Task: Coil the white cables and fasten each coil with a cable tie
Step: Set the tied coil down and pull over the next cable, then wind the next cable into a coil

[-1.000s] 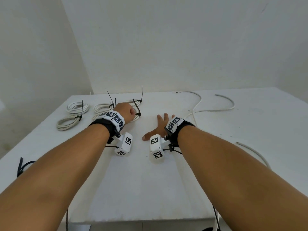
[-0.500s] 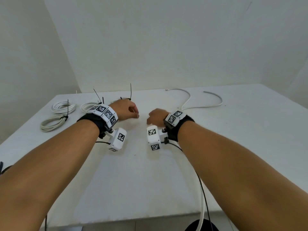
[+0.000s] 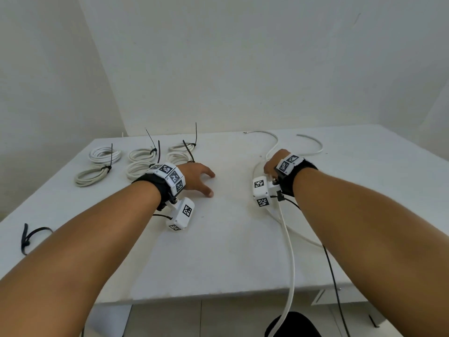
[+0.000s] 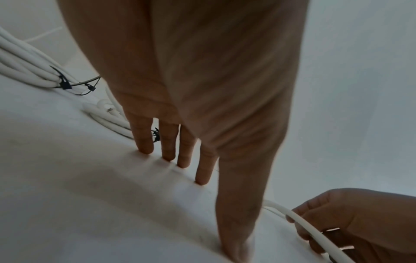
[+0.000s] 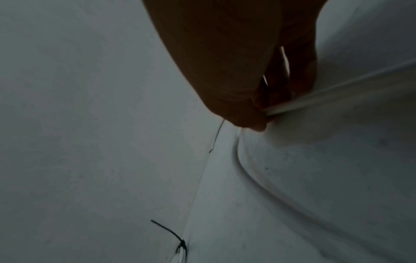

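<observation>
A loose white cable snakes from the far middle of the white table under my right hand and over the front edge. My right hand grips this cable between thumb and curled fingers; the left wrist view shows the same hold. My left hand lies open, and its straight fingertips touch the tabletop and hold nothing. Several white coils bound with black cable ties lie at the far left, just beyond the left hand.
Spare black cable ties lie near the table's left edge. A curved stretch of white cable lies at the far right. White walls close the back and left. A thin black wire hangs from my right wrist over the front edge.
My left hand went from a fist to flat on the table. The right hand moved right and away from me and took hold of the loose white cable.
</observation>
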Tool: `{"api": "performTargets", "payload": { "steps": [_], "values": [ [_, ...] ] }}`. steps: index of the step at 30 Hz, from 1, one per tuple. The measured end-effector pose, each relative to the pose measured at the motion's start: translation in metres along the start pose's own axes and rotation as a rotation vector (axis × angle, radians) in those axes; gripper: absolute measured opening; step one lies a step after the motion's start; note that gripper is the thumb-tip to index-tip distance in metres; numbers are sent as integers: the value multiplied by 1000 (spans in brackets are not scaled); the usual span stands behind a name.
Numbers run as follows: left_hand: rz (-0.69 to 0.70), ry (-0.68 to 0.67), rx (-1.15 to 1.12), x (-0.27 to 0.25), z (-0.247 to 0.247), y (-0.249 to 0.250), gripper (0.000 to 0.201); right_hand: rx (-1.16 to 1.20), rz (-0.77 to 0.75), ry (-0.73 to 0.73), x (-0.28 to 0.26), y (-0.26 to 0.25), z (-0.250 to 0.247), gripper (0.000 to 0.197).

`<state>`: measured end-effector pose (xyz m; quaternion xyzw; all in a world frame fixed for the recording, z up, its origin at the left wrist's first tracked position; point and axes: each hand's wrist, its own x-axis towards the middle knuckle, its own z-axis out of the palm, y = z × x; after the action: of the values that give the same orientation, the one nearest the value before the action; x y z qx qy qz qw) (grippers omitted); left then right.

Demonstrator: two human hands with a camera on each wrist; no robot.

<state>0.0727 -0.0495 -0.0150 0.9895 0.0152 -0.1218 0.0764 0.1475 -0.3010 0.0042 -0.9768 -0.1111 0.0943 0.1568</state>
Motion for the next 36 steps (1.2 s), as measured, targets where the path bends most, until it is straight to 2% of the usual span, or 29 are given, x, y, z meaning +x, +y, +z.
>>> {"api": "performTargets", "payload": {
  "steps": [1,2,3,4,5,6,8,9,10,12,15,17,19,21,24,28,32,33,36],
  "values": [
    [0,6,-12,0,1,-1,75,51,-23,1,0,3,2,31],
    [1,11,-23,-1,2,-2,75,111,18,12,5,4,0,23],
    [2,11,-32,-3,2,-2,75,71,6,-11,11,6,-3,12],
    [6,6,-38,-4,3,-3,75,43,-52,6,18,6,-6,13],
    [12,0,-42,-5,3,-3,74,129,-93,55,27,5,-8,15],
    [13,-7,-50,-5,4,-3,73,269,-53,69,31,0,-16,17],
    [14,-6,-65,-6,5,-3,70,532,-22,144,27,-10,-28,34],
    [12,11,-70,-6,5,-2,66,588,-42,203,25,-15,-33,35],
    [16,46,-81,-6,5,-1,60,569,-71,202,22,-20,-39,33],
    [37,169,-167,-7,2,3,45,554,-155,181,19,-26,-45,29],
    [123,487,-419,-12,-6,10,28,596,-229,97,12,-30,-50,28],
    [167,695,-486,-12,-14,10,30,543,-283,97,10,-32,-50,20],
    [143,819,-492,-8,-21,7,42,445,-367,135,6,-34,-50,17],
    [66,814,-457,-3,-24,1,58,460,-408,181,5,-34,-52,19],
    [-58,677,-410,3,-21,-8,75,623,-423,241,6,-33,-57,18],
    [-91,599,-328,7,-18,-11,83,858,-499,244,5,-35,-67,13],
    [-137,626,-219,9,-28,-2,74,980,-556,221,-2,-40,-70,16],
    [-145,652,-198,8,-31,2,66,1004,-560,214,-3,-40,-70,17],
    [-122,734,-239,10,-46,10,21,1042,-551,226,-2,-34,-72,17]
  ]
}}
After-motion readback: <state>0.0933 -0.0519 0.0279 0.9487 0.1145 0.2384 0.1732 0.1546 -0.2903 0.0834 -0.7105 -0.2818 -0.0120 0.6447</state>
